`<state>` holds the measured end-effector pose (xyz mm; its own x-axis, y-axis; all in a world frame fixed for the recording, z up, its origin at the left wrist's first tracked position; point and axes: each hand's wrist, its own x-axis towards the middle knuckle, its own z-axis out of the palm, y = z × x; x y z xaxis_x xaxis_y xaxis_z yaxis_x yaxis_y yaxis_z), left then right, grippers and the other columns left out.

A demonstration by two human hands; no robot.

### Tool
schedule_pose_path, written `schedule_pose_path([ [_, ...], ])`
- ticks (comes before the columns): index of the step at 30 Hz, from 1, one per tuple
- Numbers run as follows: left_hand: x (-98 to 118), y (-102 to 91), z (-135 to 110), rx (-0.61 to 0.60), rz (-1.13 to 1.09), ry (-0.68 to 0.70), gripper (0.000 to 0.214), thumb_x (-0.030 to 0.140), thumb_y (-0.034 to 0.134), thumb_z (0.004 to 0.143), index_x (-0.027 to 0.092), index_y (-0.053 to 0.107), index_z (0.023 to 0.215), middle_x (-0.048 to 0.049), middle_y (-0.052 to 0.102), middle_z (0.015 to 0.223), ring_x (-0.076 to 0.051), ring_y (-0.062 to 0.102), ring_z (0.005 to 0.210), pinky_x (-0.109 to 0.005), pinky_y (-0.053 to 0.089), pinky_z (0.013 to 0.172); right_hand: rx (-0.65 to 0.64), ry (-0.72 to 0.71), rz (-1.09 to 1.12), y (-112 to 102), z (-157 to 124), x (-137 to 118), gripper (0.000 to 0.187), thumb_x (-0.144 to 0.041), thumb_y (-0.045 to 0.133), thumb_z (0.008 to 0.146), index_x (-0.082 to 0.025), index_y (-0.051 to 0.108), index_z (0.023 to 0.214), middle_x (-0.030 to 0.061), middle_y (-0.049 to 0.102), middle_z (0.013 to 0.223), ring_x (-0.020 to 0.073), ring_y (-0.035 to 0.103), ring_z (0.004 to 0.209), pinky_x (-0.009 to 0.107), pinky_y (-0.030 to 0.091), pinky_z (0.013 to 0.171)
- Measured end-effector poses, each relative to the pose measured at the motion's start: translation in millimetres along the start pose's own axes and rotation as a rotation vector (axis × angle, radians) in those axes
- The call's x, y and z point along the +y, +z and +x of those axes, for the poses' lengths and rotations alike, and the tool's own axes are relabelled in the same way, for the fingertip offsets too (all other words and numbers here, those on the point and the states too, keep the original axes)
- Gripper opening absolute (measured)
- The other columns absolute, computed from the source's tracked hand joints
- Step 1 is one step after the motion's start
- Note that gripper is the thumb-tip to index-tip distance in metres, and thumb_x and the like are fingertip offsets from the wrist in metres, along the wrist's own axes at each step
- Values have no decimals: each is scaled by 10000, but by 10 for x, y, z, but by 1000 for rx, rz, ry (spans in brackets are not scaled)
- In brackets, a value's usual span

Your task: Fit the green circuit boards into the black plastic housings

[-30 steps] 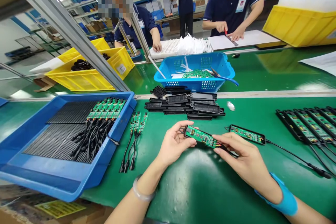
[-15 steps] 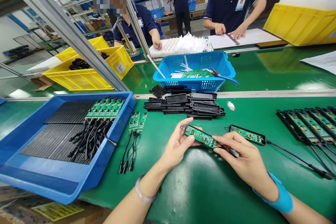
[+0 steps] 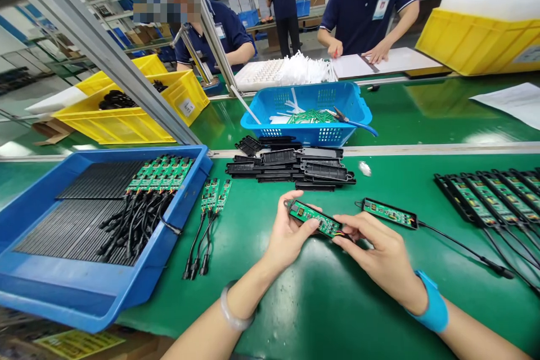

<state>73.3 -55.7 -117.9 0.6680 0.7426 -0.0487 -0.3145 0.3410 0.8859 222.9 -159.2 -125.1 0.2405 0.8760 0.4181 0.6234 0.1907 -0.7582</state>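
Between my hands is a green circuit board [image 3: 319,220] seated in a narrow black plastic case, tilted above the green bench. My left hand [image 3: 291,229] grips its left end, the thumb pressing on the board's face. At the other end, near the coloured wires, the fingers of my right hand [image 3: 373,244] pinch the board and case. Just beyond my right hand lies another cased board [image 3: 388,213] with a black cable. Left of my hands are 3 loose boards [image 3: 215,196] with cables. Black case halves [image 3: 291,164] are piled behind.
A blue tray [image 3: 169,247] of boards and cables stands at left. Behind the case pile is a blue basket [image 3: 301,132] with strips and pliers. Several cased boards [image 3: 476,202] lie at right. Yellow bins [image 3: 122,126] and co-workers [image 3: 371,17] are across the bench.
My left thumb has slid along the board toward its middle. Both hands still hold the cased board. The whole view has shifted slightly, and a co-worker's arm at the back has drawn back.
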Motion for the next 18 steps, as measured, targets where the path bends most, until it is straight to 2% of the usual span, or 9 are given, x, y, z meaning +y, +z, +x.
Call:
schedule_pose_path([
  [3, -31, 55, -5, 77, 5, -12, 619, 233, 722, 744, 223, 312, 1207, -26, 676, 888, -138, 638, 817, -297, 523, 774, -70, 159, 53, 11, 21, -5, 318, -284, 658, 809, -219, 592, 1113, 30, 584, 823, 156, 576, 698, 266, 518, 588],
  [6, -37, 80, -22, 92, 35, -29, 684, 235, 728, 731, 205, 290, 1255, -32, 690, 866, -131, 643, 766, -280, 523, 749, -289, 343, 286, 27, 50, -8, 394, -368, 529, 883, -210, 523, 1244, 68, 636, 967, 154, 610, 717, 277, 550, 595],
  [8, -41, 91, -37, 92, 58, -44, 702, 238, 727, 729, 201, 281, 1269, -38, 693, 867, -129, 640, 724, -279, 529, 716, -429, 414, 446, 55, 59, -20, 395, -383, 428, 931, -194, 522, 1265, 62, 674, 930, 158, 633, 740, 290, 559, 641],
  [9, -44, 98, -45, 95, 69, -51, 697, 240, 725, 729, 200, 284, 1267, -39, 694, 864, -130, 638, 711, -282, 532, 703, -459, 441, 486, 75, 58, -29, 394, -393, 412, 937, -181, 550, 1239, 57, 689, 874, 164, 644, 748, 295, 556, 659],
  [13, -47, 123, -63, 131, 104, -34, 648, 251, 723, 727, 203, 319, 1231, -31, 696, 837, -144, 645, 736, -294, 539, 715, -387, 524, 463, 161, 46, -74, 410, -433, 424, 925, -127, 644, 1086, 75, 710, 761, 180, 671, 694, 284, 535, 625],
  [16, -29, 110, -56, 181, 111, 3, 631, 244, 729, 719, 216, 343, 1217, -18, 695, 833, -144, 652, 744, -283, 532, 721, -375, 495, 433, 157, 55, -86, 415, -421, 423, 929, -161, 571, 1215, 53, 701, 777, 167, 666, 686, 261, 515, 596],
  [18, -14, 79, -45, 224, 111, 31, 555, 239, 720, 729, 216, 391, 1175, -12, 689, 831, -144, 656, 760, -278, 524, 736, -352, 430, 309, 113, 62, -78, 453, -416, 534, 879, -197, 510, 1274, 7, 668, 731, 145, 624, 620, 231, 467, 539],
])
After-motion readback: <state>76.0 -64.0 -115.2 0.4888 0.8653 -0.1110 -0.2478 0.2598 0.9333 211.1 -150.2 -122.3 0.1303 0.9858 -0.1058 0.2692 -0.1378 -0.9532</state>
